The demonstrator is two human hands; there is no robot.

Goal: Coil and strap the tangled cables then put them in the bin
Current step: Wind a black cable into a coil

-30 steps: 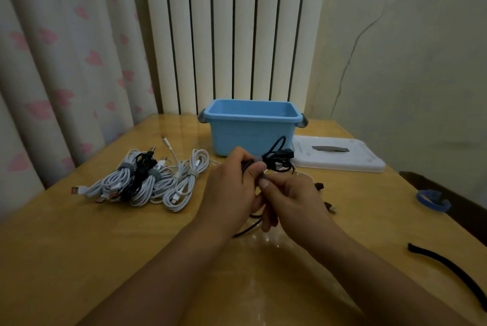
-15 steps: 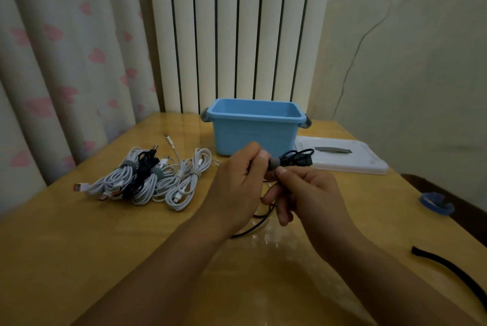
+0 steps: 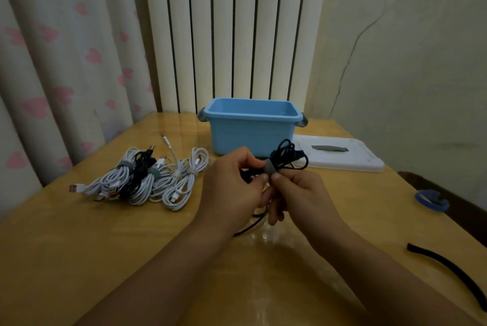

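Behind the yellow wooden table I see a white ribbed radiator, a heart-patterned curtain on the left and a cracked plaster wall on the right. At the table's middle, my left hand and right hand meet on a coiled black cable: both thumbs and forefingers pinch a grey strap wrapped round the coil's waist, fingers curled closed on it. I see the coil's loops stick up and to the right of the grip, held above the surface, and a loose black tail drops beneath my palms onto the wood. Just beyond the loops stands the open blue bin, near the table's far edge, with its white lid lying flat just beside it on the right. To my left lies a heap of already strapped white and black cable bundles, well apart from my hands. Bare tabletop shows between that heap and my left forearm, and also ahead of my right wrist. Near the right edge I see a blue strap roll and a long black strap trailing toward the corner.
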